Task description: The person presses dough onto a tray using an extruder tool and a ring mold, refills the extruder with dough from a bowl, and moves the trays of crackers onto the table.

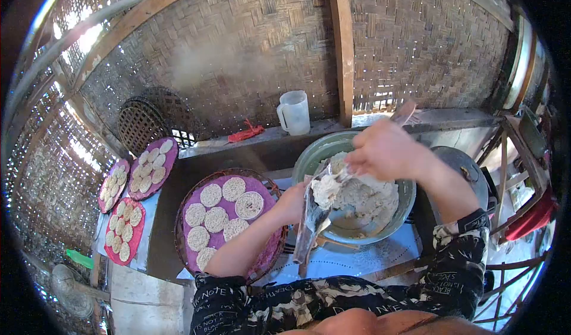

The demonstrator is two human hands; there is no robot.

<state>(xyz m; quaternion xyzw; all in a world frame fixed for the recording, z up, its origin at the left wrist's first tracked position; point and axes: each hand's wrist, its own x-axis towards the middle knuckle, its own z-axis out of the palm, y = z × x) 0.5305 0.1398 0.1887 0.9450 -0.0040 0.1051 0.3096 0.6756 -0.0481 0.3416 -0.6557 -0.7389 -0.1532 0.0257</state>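
"Which way is the wooden board (302,243) pointing?"

"Its long axis is running away from the body, the near end aiming back at the person and leaning slightly left, the far end reaching over the left side of the green bowl (409,199)."

"What is holding it?"

"The left hand (290,204) is gripping its left edge (the fingers are mostly hiding, so I can't tell how they are wrapping). A sticky lump of dough (325,192) is sitting by the far end."

"And the right hand (383,149)?"

"It is closing around a flat tool (405,113), blurring a little. The tool's upper end is jutting toward the wall and right; its lower end is slanting down-left to the lump. More dough is lying in the bowl below, while pale rounds (216,219) are resting on purple cloth (226,200) to the left."
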